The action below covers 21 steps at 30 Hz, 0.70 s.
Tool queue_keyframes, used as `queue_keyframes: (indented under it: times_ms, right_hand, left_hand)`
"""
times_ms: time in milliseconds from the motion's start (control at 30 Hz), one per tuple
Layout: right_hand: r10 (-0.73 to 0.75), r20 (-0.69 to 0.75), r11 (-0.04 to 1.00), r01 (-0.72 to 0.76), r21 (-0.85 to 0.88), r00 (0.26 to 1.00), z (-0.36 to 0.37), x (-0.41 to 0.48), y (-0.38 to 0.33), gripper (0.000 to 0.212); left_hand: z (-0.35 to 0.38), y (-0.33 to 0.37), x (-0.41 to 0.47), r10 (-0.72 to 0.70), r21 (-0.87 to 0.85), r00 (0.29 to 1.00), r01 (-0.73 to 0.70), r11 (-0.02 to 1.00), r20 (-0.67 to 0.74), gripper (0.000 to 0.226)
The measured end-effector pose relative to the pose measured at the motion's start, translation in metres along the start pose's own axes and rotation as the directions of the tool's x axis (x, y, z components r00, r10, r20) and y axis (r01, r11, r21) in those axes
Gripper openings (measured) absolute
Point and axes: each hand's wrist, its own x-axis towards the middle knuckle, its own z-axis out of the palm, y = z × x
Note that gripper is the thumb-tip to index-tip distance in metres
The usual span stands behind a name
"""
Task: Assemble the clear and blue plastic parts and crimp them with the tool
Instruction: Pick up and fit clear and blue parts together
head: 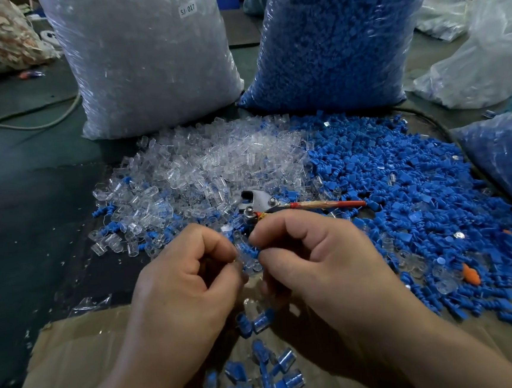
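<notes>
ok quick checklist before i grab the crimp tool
1. Parts in hand: ok. The left hand and right hand both pinch the clear and blue parts between them.
2. Blue part fully seated in the clear one: cannot tell, fingers cover the joint.
3. Crimp tool in reach: ok, it lies on the loose parts just beyond the hands, unheld.
4. Free hand for the tool: not ok, both are busy.
5. Tool mouth open: cannot tell.
6. Place for finished pieces: ok, assembled pieces lie on the cardboard below the hands.
</notes>
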Motion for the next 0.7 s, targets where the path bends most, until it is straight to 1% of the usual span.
queue_keyframes:
  times_ms: [133, 233, 300, 400, 500, 600, 633, 700]
  right_hand:
    - [-0.11, -0.05, 0.96, 0.093, -0.263, 0.993, 0.0043, 0.0011, -0.0006, 0.022]
    - [-0.159, -0.067, 0.929, 0.126, -0.348, 0.985, 0.0057, 0.0019, -0.0012, 0.026]
    - [-0.183, -0.066, 0.912, 0.145, -0.384, 0.981, 0.0053, 0.002, -0.0008, 0.024]
    - [-0.192, -0.04, 0.89, 0.157, -0.428, 0.98, 0.0048, 0.0014, -0.0003, 0.017]
    - [-0.197, -0.05, 0.891, 0.157, -0.427, 0.979, 0.0049, 0.0008, -0.0014, 0.016]
    - [-0.148, -0.101, 0.93, 0.103, -0.353, 0.984, 0.0035, 0.0004, -0.0012, 0.018]
    - [-0.137, -0.109, 0.937, 0.093, -0.336, 0.984, 0.0032, 0.0003, -0.0008, 0.016]
    - [-0.161, -0.107, 0.925, 0.112, -0.364, 0.981, 0.0037, 0.0004, -0.0008, 0.014]
  left_hand:
    - [0.0, -0.0001, 0.0007, 0.067, 0.096, 0.998, -0.066, 0.993, -0.012, 0.032]
    - [0.0005, 0.0, 0.0008, 0.091, 0.083, 0.996, -0.089, 0.993, -0.02, 0.036]
    - [0.0, 0.0007, 0.0008, 0.103, 0.038, 0.994, -0.102, 0.994, -0.024, 0.031]
    - [-0.0006, 0.0023, 0.0008, 0.104, -0.007, 0.994, -0.104, 0.995, -0.02, 0.023]
    - [0.0013, 0.0, -0.0001, 0.016, -0.085, 0.999, -0.019, 0.996, -0.035, 0.023]
    - [0.0025, 0.0008, -0.0012, -0.069, -0.212, 0.998, 0.065, 0.975, -0.014, 0.029]
    - [0.002, 0.0019, -0.0015, -0.074, -0.209, 0.997, 0.071, 0.975, -0.01, 0.031]
    - [0.0015, 0.0039, -0.0023, -0.049, -0.137, 0.999, 0.048, 0.989, 0.001, 0.032]
